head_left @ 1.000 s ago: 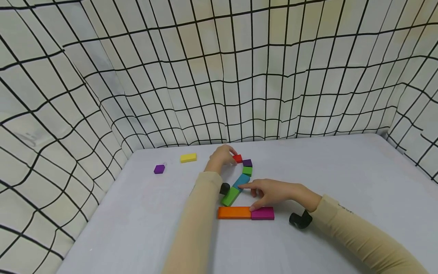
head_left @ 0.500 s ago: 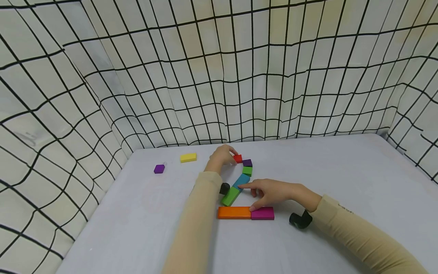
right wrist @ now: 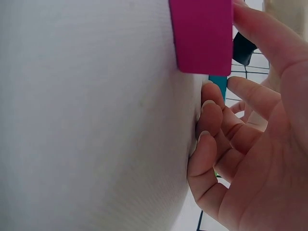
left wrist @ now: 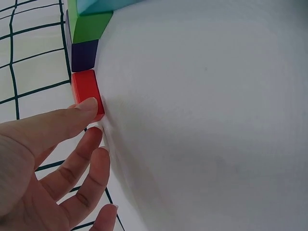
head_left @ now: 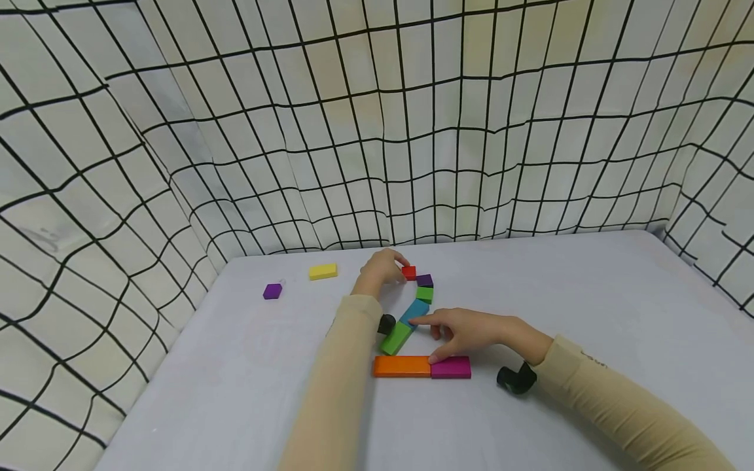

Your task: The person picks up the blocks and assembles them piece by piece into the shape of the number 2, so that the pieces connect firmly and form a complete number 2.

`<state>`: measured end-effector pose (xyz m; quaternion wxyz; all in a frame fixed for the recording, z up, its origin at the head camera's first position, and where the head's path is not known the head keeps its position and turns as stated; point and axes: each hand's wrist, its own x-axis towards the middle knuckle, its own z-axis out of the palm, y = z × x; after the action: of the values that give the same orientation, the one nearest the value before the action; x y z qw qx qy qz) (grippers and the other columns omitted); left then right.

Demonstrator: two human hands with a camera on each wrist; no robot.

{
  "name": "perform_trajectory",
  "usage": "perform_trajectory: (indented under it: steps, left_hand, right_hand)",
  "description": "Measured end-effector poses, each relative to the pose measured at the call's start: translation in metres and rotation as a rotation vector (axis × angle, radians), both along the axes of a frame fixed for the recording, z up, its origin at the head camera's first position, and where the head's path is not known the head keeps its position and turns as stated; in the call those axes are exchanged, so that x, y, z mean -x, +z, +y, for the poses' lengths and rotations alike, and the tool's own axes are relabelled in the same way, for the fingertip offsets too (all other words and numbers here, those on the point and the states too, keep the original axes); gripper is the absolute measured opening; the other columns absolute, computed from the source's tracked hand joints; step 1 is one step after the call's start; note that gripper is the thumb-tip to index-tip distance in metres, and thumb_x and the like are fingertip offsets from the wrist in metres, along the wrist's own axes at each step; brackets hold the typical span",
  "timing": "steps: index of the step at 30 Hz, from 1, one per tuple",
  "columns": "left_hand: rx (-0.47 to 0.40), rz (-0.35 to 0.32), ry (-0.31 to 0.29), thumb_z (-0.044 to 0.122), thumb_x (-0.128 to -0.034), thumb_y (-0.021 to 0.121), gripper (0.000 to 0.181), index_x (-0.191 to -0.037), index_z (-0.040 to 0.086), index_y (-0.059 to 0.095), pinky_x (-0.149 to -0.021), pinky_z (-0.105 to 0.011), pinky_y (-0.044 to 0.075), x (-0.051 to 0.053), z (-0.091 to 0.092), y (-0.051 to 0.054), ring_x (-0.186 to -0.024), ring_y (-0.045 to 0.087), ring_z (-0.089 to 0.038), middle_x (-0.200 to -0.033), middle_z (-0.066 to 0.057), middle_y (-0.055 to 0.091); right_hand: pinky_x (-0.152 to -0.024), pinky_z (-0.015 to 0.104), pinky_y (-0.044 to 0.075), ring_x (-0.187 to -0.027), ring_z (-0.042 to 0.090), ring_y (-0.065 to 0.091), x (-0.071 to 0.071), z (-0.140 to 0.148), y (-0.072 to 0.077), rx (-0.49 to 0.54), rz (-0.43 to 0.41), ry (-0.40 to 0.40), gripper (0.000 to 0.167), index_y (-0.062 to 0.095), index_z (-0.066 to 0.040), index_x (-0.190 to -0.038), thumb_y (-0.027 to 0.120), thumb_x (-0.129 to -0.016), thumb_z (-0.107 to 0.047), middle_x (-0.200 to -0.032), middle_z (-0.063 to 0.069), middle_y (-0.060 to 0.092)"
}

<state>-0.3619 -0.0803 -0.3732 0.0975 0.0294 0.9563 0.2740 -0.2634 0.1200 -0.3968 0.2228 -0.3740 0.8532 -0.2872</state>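
Red block point(head_left: 409, 273) lies just left of the dark purple block point(head_left: 425, 280), long axis toward the nearer left hand point(head_left: 381, 267), whose thumb and forefinger pinch it; the right hand point(head_left: 466, 327) is spread, forefinger on the blue block point(head_left: 417, 308), thumb at the magenta block point(head_left: 452, 368).

White, flat tabletop point(head_left: 235, 392), rounded at the far right corner. Lying toward the far left: small purple block point(head_left: 273, 292), flat yellow rectangular block point(head_left: 323, 271) near it. Around the middle, in a curving line from the far end: small red block point(head_left: 409, 273), small dark-purple block point(head_left: 425, 280), short green block point(head_left: 425, 296), blue oblong block point(head_left: 415, 309), longer green block point(head_left: 396, 339). Nearest, end to end: long orange bar point(head_left: 402, 367), shorter magenta block point(head_left: 452, 368).
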Motion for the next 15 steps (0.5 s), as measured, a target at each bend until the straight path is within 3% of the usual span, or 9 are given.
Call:
perform_trajectory:
  steps: [15]
  left_hand:
    - [-0.002,0.006,-0.004,0.003,-0.0889,0.075,0.038,-0.125,0.016,0.075,-0.114,-0.066,0.025,0.0016,0.0003,-0.0011,-0.124,0.054,-0.032,-0.137,-0.01,0.061]
  right_hand:
    - [-0.072,0.028,0.043,-0.084,0.014,0.05,0.0001,-0.0001,-0.0008,-0.009,0.009,-0.001,0.073,0.049,-0.013,-0.153,0.08,-0.09,-0.032,-0.096,-0.002,0.053]
